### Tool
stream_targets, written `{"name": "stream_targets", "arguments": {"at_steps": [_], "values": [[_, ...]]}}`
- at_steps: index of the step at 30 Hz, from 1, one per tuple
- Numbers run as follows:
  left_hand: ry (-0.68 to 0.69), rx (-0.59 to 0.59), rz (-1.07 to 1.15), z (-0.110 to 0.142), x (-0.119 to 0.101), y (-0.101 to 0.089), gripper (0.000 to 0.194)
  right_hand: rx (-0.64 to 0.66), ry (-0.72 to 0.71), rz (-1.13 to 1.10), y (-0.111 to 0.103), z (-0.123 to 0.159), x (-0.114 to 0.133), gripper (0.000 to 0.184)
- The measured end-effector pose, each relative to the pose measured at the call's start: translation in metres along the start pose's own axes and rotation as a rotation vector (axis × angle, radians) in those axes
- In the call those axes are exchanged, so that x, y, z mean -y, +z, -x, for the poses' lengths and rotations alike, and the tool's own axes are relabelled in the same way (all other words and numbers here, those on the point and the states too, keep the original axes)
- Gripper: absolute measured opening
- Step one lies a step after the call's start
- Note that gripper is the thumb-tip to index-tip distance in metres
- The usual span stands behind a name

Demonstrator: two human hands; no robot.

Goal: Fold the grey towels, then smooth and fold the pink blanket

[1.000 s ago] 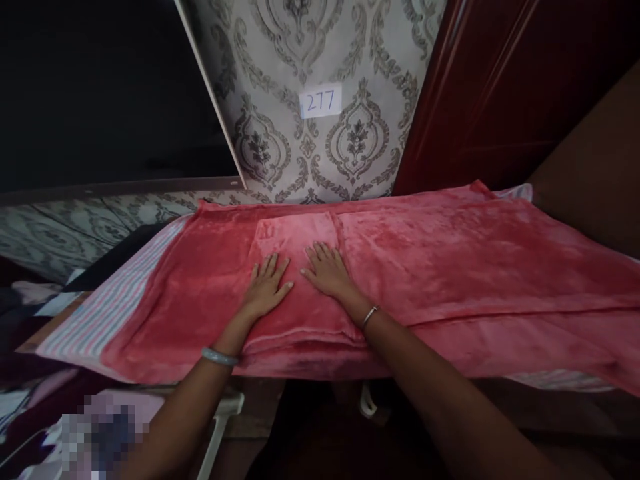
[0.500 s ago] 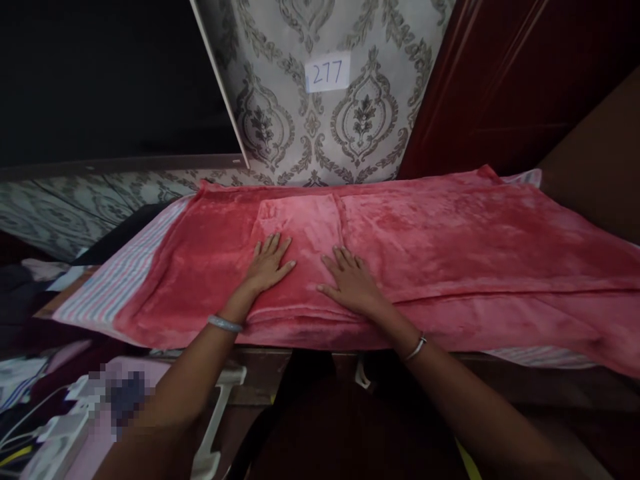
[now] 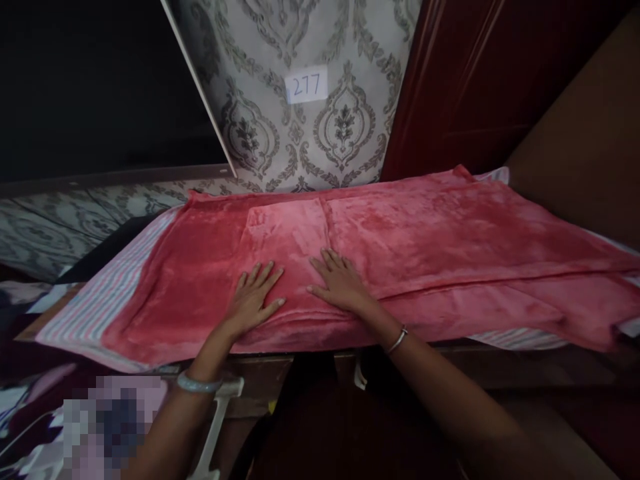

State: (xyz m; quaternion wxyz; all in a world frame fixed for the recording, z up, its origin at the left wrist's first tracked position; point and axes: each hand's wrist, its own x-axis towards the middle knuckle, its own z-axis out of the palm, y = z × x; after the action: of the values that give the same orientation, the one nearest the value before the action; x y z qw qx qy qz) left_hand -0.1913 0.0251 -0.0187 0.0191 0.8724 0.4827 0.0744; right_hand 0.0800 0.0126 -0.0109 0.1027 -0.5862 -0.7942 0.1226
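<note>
A plush red-pink blanket (image 3: 440, 227) lies spread across the table, with a folded section in its middle left. My left hand (image 3: 254, 299) rests palm down on the near left part of that folded section, fingers spread. To its right, my right hand (image 3: 340, 280) also lies flat on the fold, its fingers stretched out and apart. Neither hand grips the fabric. Under the blanket, a striped cloth (image 3: 107, 297) shows at the left end and along parts of the near and far right edges.
A dark television screen (image 3: 95, 93) stands at the back left against patterned wallpaper. A paper marked 277 (image 3: 307, 85) is stuck on the wall. At the back right is a dark red door panel (image 3: 460, 87). A white bracket-like piece (image 3: 219, 420) sits below the table's front edge.
My left hand has slid toward the near edge of the blanket. The right hand stays at nearly the same place on the fold. The view has shifted slightly to the right.
</note>
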Motion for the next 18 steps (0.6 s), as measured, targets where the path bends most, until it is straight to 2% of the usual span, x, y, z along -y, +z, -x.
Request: {"name": "stream_targets", "arguments": {"at_steps": [13,18], "values": [[0.033,-0.069,0.017,0.0024,0.0091,0.0031,0.07,-0.034,-0.019,-0.112,0.0042,-0.0002,-0.0004,0.077],[0.032,-0.097,0.015,0.0031,0.0104,0.0071,0.069,0.01,0.008,-0.123,-0.0049,-0.0014,0.0079,0.077]]}}
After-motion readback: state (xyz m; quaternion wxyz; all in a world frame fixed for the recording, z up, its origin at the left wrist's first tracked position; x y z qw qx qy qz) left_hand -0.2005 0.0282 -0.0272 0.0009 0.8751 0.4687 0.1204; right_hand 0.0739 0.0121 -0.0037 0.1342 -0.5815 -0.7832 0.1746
